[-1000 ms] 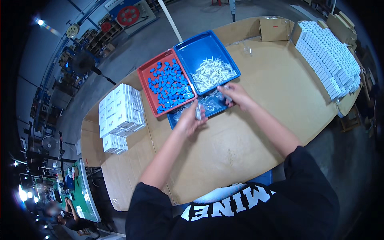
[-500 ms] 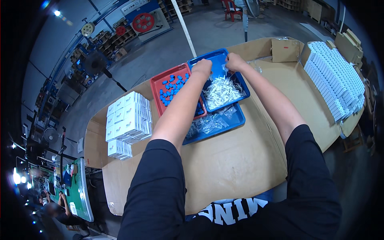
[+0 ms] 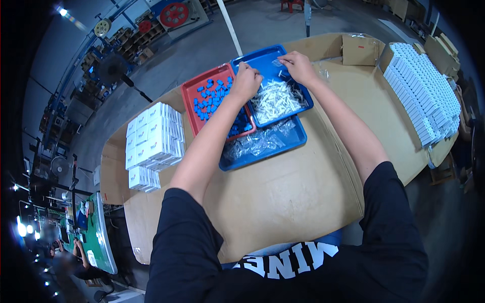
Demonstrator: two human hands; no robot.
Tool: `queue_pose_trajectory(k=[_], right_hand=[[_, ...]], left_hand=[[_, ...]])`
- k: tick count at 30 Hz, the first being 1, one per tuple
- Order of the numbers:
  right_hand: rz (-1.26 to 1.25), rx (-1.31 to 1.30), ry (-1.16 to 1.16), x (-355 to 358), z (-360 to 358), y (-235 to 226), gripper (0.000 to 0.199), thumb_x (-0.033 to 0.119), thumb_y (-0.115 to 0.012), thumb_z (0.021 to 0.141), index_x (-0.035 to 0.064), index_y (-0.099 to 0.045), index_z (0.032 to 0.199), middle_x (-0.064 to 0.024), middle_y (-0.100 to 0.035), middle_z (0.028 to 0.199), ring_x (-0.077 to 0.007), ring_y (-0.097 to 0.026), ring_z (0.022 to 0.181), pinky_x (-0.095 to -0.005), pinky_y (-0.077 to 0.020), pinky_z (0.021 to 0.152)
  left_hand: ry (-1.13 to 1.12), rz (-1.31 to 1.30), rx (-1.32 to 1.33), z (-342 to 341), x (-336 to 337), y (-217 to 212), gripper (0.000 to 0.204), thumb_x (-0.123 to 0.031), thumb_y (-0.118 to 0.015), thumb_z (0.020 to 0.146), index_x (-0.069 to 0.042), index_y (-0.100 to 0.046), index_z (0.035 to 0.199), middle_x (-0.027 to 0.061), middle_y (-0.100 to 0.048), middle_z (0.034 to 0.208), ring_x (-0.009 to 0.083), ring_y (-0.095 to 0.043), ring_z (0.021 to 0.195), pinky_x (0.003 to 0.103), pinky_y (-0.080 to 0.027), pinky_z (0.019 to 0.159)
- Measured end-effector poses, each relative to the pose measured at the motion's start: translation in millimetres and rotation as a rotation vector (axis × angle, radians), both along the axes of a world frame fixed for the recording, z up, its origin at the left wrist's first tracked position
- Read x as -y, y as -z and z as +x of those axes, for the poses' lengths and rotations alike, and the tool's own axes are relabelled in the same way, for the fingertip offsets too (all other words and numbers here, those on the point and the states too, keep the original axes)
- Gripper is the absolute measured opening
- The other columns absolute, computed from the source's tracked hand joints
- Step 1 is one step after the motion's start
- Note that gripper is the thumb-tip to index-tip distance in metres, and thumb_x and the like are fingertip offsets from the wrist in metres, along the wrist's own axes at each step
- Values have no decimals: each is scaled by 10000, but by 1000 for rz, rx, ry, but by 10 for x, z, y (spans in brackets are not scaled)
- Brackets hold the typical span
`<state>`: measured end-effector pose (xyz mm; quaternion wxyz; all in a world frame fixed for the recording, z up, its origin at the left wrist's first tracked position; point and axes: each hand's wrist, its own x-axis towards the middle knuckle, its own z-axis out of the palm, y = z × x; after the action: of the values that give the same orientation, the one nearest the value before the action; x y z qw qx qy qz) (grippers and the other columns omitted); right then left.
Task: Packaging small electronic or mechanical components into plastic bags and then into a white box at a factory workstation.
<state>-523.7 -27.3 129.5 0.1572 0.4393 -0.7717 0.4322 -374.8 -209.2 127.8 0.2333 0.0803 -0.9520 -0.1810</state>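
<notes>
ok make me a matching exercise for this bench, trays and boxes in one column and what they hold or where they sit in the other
Things:
1. red plastic tray
2. upper blue plastic tray
3. lower blue plastic tray
4. long row of white boxes

Descriptions:
A. clear plastic bags
B. far right edge of the table
C. small blue parts
D. white parts, both hands over it

Pairs: 1-C, 2-D, 3-A, 4-B

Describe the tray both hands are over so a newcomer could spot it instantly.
On the cardboard-covered table, three trays cluster at the far edge. The one meant is the blue tray farthest from the person, holding a heap of small white parts. Its neighbours are a red tray of blue pieces and a nearer blue tray of clear bags.
</notes>
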Motion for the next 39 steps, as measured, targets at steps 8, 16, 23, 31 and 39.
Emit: queue_pose_trajectory(k=[8,16,23,31,39], right_hand=[[85,166,-351,-598,1633,1062,106,51,-628,953,-9,-681,1023,-189,-711,980,-382,-672,1001,-429,-534,870],[488,34,-422,-674,2005,1233,363,326,-596,1028,-8,-731,1071,-194,-702,1181,-367,-653,1119,-483,-479,1008],[430,-32,-340,-763,2124,1216,367,330,-596,1028,20,-721,1178,-167,-692,1271,-339,-627,1223,-532,-401,1142],[258,35,-178,-1144,2645,1192,314,213,-630,1006,26,-678,1254,-171,-593,1455,-377,-533,1367,-581,-316,1206],[173,377,-168,-2068,3695,1345,211,101,-621,991,-1,-705,1155,-182,-682,1267,-373,-626,1231,-512,-368,1195]], left_hand=[[82,196,-11,1867,-605,923,162,-89,-668,941,11,-680,1067,172,-619,1036,359,-635,986,436,-508,857],[87,69,140,2265,-789,1233,308,-304,-676,982,2,-680,1022,163,-630,1100,369,-626,1074,480,-492,969],[-54,71,-44,2486,-825,1173,391,-323,-678,981,-11,-636,1213,186,-617,1216,387,-574,1209,508,-400,1151],[-118,-116,-58,2601,-1093,1307,558,-366,-622,1012,-21,-521,1439,207,-457,1542,404,-413,1444,589,-240,1238],[-344,192,-92,4273,-1530,1364,426,-266,-661,970,-64,-589,1339,152,-571,1357,353,-499,1342,579,-298,1197]])
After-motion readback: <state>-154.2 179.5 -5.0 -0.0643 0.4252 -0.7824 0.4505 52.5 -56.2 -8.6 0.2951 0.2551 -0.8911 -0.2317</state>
